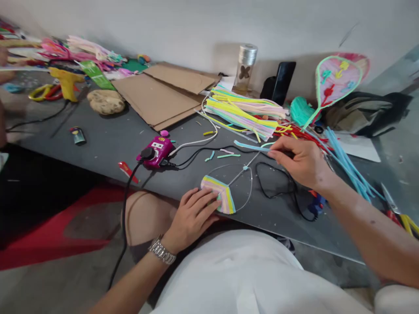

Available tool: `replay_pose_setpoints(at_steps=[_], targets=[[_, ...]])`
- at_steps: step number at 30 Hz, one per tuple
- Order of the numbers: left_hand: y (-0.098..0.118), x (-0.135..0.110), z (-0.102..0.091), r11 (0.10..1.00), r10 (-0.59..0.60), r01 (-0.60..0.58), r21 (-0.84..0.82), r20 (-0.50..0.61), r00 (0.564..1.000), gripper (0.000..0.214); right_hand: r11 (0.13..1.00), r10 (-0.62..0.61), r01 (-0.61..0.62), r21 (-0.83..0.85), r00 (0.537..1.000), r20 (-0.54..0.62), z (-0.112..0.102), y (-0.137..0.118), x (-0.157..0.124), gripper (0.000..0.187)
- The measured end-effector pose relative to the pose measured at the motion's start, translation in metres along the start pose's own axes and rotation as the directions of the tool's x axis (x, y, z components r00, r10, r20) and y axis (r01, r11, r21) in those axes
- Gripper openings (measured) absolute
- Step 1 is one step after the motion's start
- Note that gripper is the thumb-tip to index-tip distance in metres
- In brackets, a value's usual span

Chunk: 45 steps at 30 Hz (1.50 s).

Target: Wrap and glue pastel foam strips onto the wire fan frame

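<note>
My left hand (pixel 198 209), a metal watch on its wrist, lies with fingers stretched over a striped pipe-cleaner panel (pixel 229 201) in yellow, pink and blue. The panel fills part of a round wire frame (pixel 252 183) on the table near its front edge. Part of the panel is hidden under the fingers. Above and right of the frame, my right hand (pixel 296 159) pinches a light blue pipe cleaner (pixel 250 146), which points left. Short cut pieces of pipe cleaner (pixel 229 155) lie just beyond the frame.
A purple power strip (pixel 157 151) with cables stands left of the frame. Behind are a pipe-cleaner bundle (pixel 245 114), cardboard (pixel 166 93) and a bottle (pixel 246 65). Blue pipe cleaners (pixel 348 165), scissors (pixel 391 200) and a finished fan shape (pixel 338 80) are rightward. A yellow glue gun (pixel 68 83) lies left.
</note>
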<state>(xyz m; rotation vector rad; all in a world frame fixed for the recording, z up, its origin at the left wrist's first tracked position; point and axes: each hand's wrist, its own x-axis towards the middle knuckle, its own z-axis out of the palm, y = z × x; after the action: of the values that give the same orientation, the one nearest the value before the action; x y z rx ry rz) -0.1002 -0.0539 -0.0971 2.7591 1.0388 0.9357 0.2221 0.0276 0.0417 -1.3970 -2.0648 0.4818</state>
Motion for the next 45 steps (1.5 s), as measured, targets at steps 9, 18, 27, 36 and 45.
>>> replay_pose_setpoints(at_steps=[9,18,27,36,45], targets=[[0.011,0.022,-0.011,0.999,0.028,-0.03,-0.035,-0.072,0.997,0.01,0.98,0.111,-0.071,0.187,0.971,-0.213,-0.022,0.023,-0.028,0.013],[0.016,0.022,-0.016,0.995,0.051,-0.063,-0.072,-0.154,0.987,0.018,0.975,0.083,-0.021,0.219,0.958,-0.274,-0.019,0.021,-0.028,0.007],[-0.035,0.143,-0.082,0.802,-0.554,0.432,-0.413,-0.244,0.796,0.016,0.977,0.057,0.024,0.211,0.928,-0.368,-0.026,0.002,-0.017,0.012],[-0.053,0.144,-0.078,0.447,-0.711,0.537,-0.716,0.08,0.698,0.025,0.961,0.005,0.001,0.275,1.0,-0.023,-0.004,-0.012,-0.007,0.02],[-0.06,0.142,-0.052,0.173,-0.663,0.684,-0.709,0.429,0.613,0.029,0.992,-0.098,0.081,0.098,0.979,0.18,0.048,-0.021,0.003,0.012]])
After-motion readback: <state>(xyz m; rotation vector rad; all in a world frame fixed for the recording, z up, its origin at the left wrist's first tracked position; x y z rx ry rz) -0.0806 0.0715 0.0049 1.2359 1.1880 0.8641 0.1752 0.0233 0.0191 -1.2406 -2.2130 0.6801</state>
